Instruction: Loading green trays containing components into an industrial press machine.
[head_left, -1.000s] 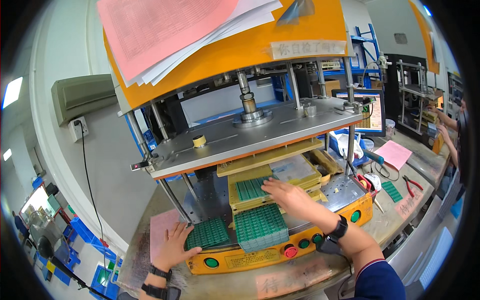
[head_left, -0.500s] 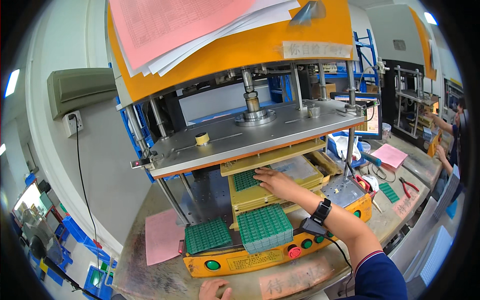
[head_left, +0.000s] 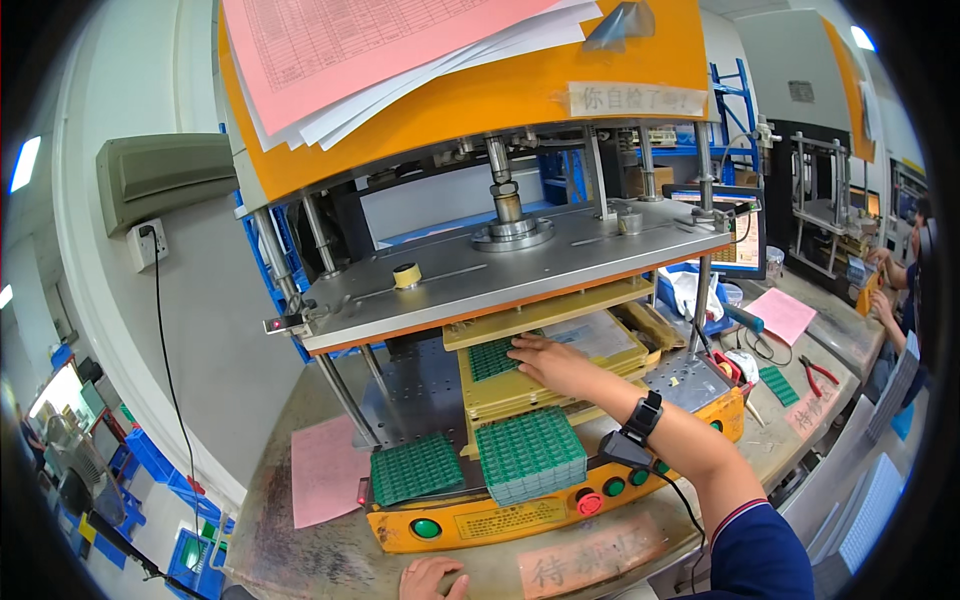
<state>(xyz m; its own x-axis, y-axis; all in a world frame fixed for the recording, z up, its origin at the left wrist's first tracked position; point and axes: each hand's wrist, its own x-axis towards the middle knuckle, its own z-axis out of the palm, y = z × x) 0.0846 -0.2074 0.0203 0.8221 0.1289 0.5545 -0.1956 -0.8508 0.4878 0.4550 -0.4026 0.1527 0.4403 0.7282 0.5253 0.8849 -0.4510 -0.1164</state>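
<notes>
My right hand reaches under the raised press plate, fingers stretched out flat on a green circuit board panel. That panel lies in a yellow fixture on the press bed; my fingers cover its right side. In front of the fixture is a stack of green circuit board panels. More green panelling lies to the left of the stack. My left hand rests on the bench at the lower edge, fingers apart and holding nothing; part of it is cut off.
The metal press plate hangs over the fixture between steel posts. Along the orange front panel are green buttons and a red button. A black cable runs beside my right forearm. Pliers lie at right; a co-worker is beyond.
My right hand stays on the panel with hardly any movement, and my left hand keeps its place on the bench. At far right, the co-worker's upper hand has drawn back from the other machine.
</notes>
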